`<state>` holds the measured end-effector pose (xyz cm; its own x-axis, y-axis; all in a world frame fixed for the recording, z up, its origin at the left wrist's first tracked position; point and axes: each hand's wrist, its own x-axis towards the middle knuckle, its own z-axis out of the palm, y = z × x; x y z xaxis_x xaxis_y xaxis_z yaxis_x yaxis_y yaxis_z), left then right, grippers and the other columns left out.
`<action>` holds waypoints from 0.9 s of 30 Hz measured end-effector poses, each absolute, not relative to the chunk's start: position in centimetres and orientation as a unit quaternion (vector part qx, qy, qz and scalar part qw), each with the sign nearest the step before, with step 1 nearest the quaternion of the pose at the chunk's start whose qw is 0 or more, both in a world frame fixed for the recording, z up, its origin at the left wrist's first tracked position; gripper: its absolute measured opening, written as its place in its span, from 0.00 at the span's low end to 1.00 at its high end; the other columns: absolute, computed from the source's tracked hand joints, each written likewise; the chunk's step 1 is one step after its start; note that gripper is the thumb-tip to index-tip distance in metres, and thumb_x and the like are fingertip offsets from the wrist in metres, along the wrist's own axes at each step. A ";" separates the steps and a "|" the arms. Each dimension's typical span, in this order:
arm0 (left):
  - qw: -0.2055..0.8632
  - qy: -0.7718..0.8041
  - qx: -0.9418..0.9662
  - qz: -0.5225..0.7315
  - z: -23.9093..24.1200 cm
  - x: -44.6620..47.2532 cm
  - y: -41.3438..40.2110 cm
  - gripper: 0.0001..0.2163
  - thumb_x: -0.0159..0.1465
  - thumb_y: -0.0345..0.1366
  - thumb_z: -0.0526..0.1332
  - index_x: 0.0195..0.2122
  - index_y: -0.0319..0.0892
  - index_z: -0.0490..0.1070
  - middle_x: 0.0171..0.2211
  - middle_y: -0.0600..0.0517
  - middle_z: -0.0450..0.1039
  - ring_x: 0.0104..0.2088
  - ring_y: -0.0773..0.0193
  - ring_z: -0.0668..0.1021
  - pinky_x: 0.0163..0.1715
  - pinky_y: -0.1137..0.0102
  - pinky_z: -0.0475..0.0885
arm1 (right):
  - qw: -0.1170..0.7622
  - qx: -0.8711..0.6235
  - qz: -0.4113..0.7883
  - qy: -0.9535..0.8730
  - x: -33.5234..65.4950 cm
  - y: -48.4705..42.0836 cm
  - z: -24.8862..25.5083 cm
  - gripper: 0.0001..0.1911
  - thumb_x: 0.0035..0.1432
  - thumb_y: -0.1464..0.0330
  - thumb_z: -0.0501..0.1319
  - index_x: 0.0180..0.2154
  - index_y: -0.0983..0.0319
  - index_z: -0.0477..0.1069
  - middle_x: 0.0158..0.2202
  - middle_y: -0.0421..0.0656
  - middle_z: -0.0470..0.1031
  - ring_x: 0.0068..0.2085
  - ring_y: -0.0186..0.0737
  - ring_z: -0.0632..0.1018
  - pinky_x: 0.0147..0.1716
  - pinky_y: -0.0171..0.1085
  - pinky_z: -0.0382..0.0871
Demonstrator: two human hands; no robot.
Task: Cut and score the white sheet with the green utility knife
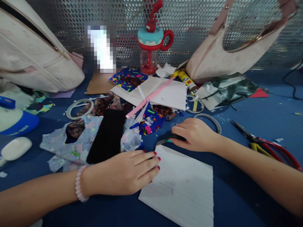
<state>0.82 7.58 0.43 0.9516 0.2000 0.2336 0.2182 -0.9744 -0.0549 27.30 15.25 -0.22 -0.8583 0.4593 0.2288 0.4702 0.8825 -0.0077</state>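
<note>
My left hand (123,171) lies flat, fingers stretched, with its fingertips on the upper left edge of a white sheet of board (182,189). My right hand (195,134) is closed around the dark and teal handle of a utility knife (165,142), partly hidden by my fingers. Its blade end is at the board's top left corner; whether it touches cannot be made out. A black phone (107,135) lies beyond my left wrist on crumpled patterned fabric or paper (90,126). A ring of tape (214,121) sits just behind my right hand.
Red-handled scissors (267,142) lie right of my right forearm. Farther back are white sheets (165,94) with a pink strip (151,97), a glue stick (187,80) and a red-handled cup (149,47). Pale bags stand at left (42,53) and right (213,60), before a perforated metal panel (127,19).
</note>
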 end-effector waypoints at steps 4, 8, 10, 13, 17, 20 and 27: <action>0.042 -0.106 -0.987 -0.113 0.4 0.8 7.6 0.13 0.70 0.31 0.51 0.50 0.35 0.71 0.51 0.44 0.74 0.52 0.57 0.75 0.47 0.63 0.72 | 0.114 -0.239 -0.023 -0.964 27.3 15.3 -0.2 0.18 0.66 0.62 0.50 0.26 0.62 0.65 0.20 0.39 0.68 0.21 0.33 0.65 0.25 0.36 0.50; 0.041 -0.106 -0.987 -0.114 0.3 0.8 7.6 0.13 0.70 0.30 0.50 0.50 0.35 0.71 0.52 0.45 0.73 0.52 0.56 0.75 0.47 0.63 0.72 | 0.117 -0.235 -0.021 -0.965 27.4 15.5 -0.2 0.18 0.65 0.62 0.50 0.25 0.62 0.65 0.20 0.39 0.68 0.21 0.33 0.64 0.25 0.35 0.49; 0.040 -0.106 -0.987 -0.115 0.4 0.7 7.5 0.13 0.70 0.29 0.49 0.50 0.35 0.71 0.51 0.45 0.74 0.52 0.56 0.75 0.47 0.63 0.73 | 0.118 -0.234 -0.019 -0.965 27.4 15.5 -0.3 0.18 0.65 0.62 0.50 0.25 0.62 0.65 0.19 0.39 0.68 0.21 0.33 0.64 0.25 0.36 0.49; 0.038 -0.107 -0.986 -0.118 0.4 0.7 7.6 0.14 0.71 0.30 0.48 0.49 0.35 0.71 0.51 0.45 0.74 0.52 0.56 0.75 0.46 0.63 0.73 | 0.118 -0.233 -0.018 -0.965 27.5 15.6 -0.3 0.18 0.65 0.62 0.50 0.26 0.62 0.65 0.20 0.39 0.68 0.21 0.33 0.64 0.25 0.36 0.49; 0.038 -0.107 -0.987 -0.115 0.4 0.7 7.6 0.13 0.70 0.30 0.50 0.50 0.35 0.71 0.52 0.45 0.73 0.52 0.56 0.75 0.47 0.63 0.73 | 0.117 -0.232 -0.018 -0.965 27.6 15.6 -0.3 0.17 0.65 0.62 0.50 0.26 0.62 0.65 0.20 0.39 0.68 0.21 0.33 0.64 0.25 0.36 0.50; 0.037 -0.107 -0.987 -0.116 0.2 0.7 7.6 0.13 0.70 0.30 0.50 0.50 0.35 0.71 0.51 0.45 0.73 0.52 0.56 0.75 0.47 0.64 0.72 | 0.117 -0.229 -0.021 -0.966 27.7 15.6 -0.3 0.17 0.65 0.62 0.50 0.26 0.62 0.65 0.20 0.39 0.68 0.21 0.33 0.64 0.25 0.36 0.50; 0.041 -0.107 -0.987 -0.117 0.3 0.7 7.7 0.13 0.70 0.30 0.50 0.50 0.35 0.72 0.51 0.45 0.74 0.51 0.57 0.75 0.47 0.64 0.72 | 0.119 -0.225 -0.021 -0.967 27.7 15.7 -0.1 0.18 0.65 0.63 0.50 0.25 0.62 0.65 0.19 0.39 0.67 0.21 0.33 0.64 0.25 0.35 0.51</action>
